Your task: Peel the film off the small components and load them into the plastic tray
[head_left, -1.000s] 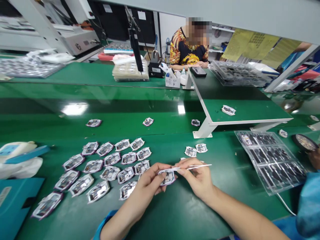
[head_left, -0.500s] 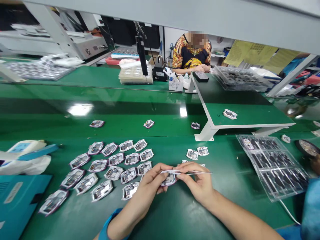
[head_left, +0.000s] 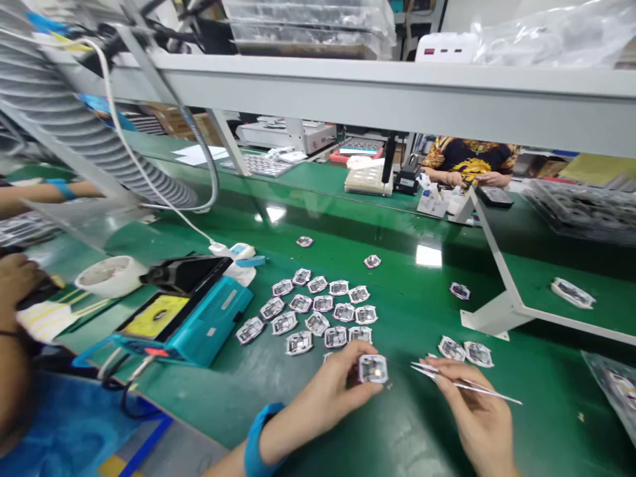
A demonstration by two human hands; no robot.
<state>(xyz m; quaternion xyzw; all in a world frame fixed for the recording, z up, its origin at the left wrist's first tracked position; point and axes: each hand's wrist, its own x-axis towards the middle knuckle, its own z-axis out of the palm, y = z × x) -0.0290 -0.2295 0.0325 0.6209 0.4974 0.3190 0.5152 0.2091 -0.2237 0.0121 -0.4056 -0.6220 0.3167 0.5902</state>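
Between the thumb and fingers of my left hand (head_left: 334, 387) is a small watch case (head_left: 372, 370), its open inside with electronic parts facing up. A blue band circles the left wrist. My right hand (head_left: 472, 414) grips metal tweezers (head_left: 479, 389), whose tips point left, apart from the case. Past the left hand, several similar watch cases (head_left: 317, 323) lie in loose rows on the green bench. Two more cases (head_left: 477, 354) lie just beyond the right hand, which hides part of the bench there.
A teal machine (head_left: 213, 324) stands at left, near a white bowl (head_left: 110, 276) and a co-worker's arm (head_left: 14, 281). A white-legged raised shelf (head_left: 546, 291) rises at right. Across the bench sits another person (head_left: 470, 162). A grey duct (head_left: 94, 132) hangs at upper left.
My view has swung left. The hands have come apart: the tweezers are now away from the watch case, which my left hand still holds, its inside turned more toward me.
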